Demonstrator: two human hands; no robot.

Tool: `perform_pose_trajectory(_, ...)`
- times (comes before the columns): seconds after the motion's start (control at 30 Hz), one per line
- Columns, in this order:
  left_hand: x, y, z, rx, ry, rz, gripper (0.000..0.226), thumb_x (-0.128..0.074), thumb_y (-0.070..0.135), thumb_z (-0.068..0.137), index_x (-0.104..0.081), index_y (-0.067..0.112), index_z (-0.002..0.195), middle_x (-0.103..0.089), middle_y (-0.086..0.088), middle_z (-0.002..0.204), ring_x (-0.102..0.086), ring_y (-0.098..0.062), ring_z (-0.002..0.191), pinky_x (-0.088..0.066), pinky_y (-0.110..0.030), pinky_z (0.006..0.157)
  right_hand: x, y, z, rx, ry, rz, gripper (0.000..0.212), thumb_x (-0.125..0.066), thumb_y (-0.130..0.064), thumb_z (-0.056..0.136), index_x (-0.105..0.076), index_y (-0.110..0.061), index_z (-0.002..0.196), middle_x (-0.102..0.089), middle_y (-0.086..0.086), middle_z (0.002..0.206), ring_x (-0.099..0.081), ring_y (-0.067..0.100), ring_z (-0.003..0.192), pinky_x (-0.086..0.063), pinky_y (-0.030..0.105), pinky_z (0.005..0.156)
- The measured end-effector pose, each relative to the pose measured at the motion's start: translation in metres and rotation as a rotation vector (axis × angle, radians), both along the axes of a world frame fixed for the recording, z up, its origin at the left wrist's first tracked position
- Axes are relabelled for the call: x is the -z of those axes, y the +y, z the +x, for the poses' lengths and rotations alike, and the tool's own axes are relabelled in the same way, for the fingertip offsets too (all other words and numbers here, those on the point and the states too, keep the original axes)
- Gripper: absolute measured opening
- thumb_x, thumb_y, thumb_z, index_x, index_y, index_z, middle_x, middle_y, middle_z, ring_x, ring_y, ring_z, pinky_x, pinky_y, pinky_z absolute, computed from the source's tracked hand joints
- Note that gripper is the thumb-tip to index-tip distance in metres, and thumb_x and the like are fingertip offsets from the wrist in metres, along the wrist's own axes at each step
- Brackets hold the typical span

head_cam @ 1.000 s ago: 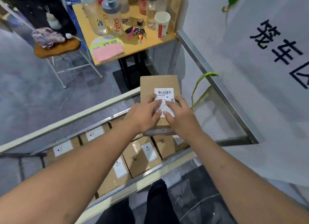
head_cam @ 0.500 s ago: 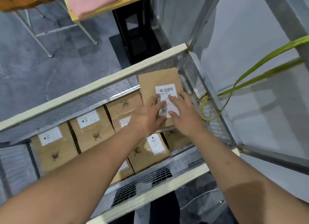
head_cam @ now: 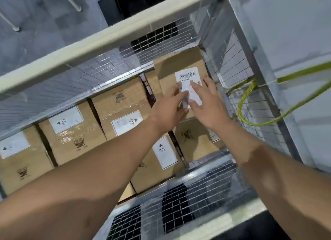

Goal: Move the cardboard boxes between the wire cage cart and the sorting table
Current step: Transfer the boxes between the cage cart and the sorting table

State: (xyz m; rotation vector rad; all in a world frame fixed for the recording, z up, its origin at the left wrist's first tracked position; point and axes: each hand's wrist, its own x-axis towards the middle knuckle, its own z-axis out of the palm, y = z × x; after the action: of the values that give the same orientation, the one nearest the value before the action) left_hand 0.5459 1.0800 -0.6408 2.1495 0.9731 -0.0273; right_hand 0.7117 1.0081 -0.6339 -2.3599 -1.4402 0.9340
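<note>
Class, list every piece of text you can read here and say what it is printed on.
"HEAVY": white label on the nearest box.
"HEAVY": sideways label on the middle box.
Barcode sticker on the corner box: digits too blurred.
Remaining labels and dark box stamps: unreadable.

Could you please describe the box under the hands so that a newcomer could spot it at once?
Look into the wire cage cart and go to its far right corner. There a cardboard box sits above the packed layer, with the left hand and right hand on it. Unlike the neighbouring boxes with HEAVY labels, its white label carries a barcode.
</note>
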Motion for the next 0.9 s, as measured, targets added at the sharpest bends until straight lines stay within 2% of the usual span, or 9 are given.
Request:
perform_pose_trajectory(0.13,0.026,-0.005,0.016,0.007,-0.051,0.043,0.051,-0.074,0.019,0.092,-0.057,0.018,0.141,-0.031,-0.010,0.166,-0.047,-0.033,0.140,-0.044,-0.053,0.109,0.025,0.005,0.018,-0.018,-0.095,-0.020,0.059,-0.059,-0.038,0.101,-0.037,-0.043,0.156,-0.012,-0.006,0.170,-0.024,0.036,0.149,-0.031,0.054,0.119)
perform_pose_trajectory(0.3,0.045,0.000,0.028,0.003,-0.036,0.043,0.059,-0.072,0.027,0.095,-0.047,0.030,0.149,-0.019,0.006,0.170,-0.053,-0.040,0.131,-0.045,-0.057,0.108,0.041,0.009,0.034,-0.022,-0.140,-0.015,0.059,-0.054,-0.045,0.103,-0.029,-0.047,0.157,-0.008,-0.011,0.171,-0.020,0.035,0.149,-0.032,0.058,0.118)
perform_pose_trajectory(0.4,0.047,0.005,0.036,-0.012,-0.056,0.003,0.063,-0.072,0.027,0.095,-0.045,0.028,0.152,-0.016,0.010,0.170,-0.061,-0.041,0.118,-0.048,-0.056,0.106,0.043,0.015,0.041,-0.022,-0.136,-0.006,0.057,-0.052,-0.043,0.105,-0.030,-0.047,0.158,-0.007,-0.011,0.172,-0.011,0.035,0.154,-0.024,0.060,0.122)
perform_pose_trajectory(0.5,0.048,0.007,0.041,-0.002,-0.047,-0.009,0.067,-0.073,0.028,0.095,-0.042,0.028,0.155,-0.013,0.010,0.171,-0.050,-0.040,0.135,-0.043,-0.057,0.112,0.040,0.019,0.042,-0.005,-0.120,-0.013,0.054,-0.048,-0.039,0.107,-0.031,-0.047,0.158,-0.007,-0.007,0.173,-0.003,0.035,0.157,-0.011,0.059,0.125)
perform_pose_trajectory(0.6,0.049,0.009,0.042,-0.001,-0.018,-0.030,0.069,-0.073,0.032,0.095,-0.040,0.031,0.156,-0.011,0.017,0.170,-0.049,-0.039,0.136,-0.046,-0.056,0.109,0.037,0.019,0.038,-0.010,-0.138,-0.028,0.054,-0.043,-0.040,0.109,-0.026,-0.048,0.160,-0.001,-0.008,0.173,0.005,0.033,0.158,-0.003,0.056,0.125)
perform_pose_trajectory(0.73,0.045,0.013,0.043,0.005,0.008,-0.030,0.070,-0.073,0.033,0.095,-0.039,0.032,0.156,-0.011,0.015,0.170,-0.039,-0.039,0.143,-0.047,-0.054,0.108,0.037,0.019,0.036,-0.026,-0.164,-0.039,0.054,-0.041,-0.037,0.110,-0.023,-0.047,0.161,0.003,-0.010,0.173,0.010,0.033,0.158,0.000,0.055,0.125)
perform_pose_trajectory(0.83,0.040,0.015,0.044,0.022,0.060,-0.016,0.070,-0.071,0.036,0.096,-0.037,0.034,0.157,-0.010,0.015,0.171,-0.040,-0.042,0.141,-0.048,-0.053,0.107,0.036,0.020,0.032,-0.027,-0.191,-0.050,0.055,-0.042,-0.033,0.110,-0.024,-0.045,0.161,0.003,-0.007,0.173,0.009,0.034,0.159,-0.002,0.054,0.126)
perform_pose_trajectory(0.9,0.037,0.018,0.043,0.065,0.103,-0.006,0.070,-0.067,0.037,0.098,-0.033,0.034,0.159,-0.005,0.014,0.172,-0.037,-0.043,0.144,-0.043,-0.054,0.111,0.032,0.023,0.028,-0.014,-0.192,-0.060,0.056,-0.043,-0.031,0.110,-0.024,-0.043,0.161,0.001,-0.004,0.174,0.007,0.033,0.159,-0.003,0.054,0.127)
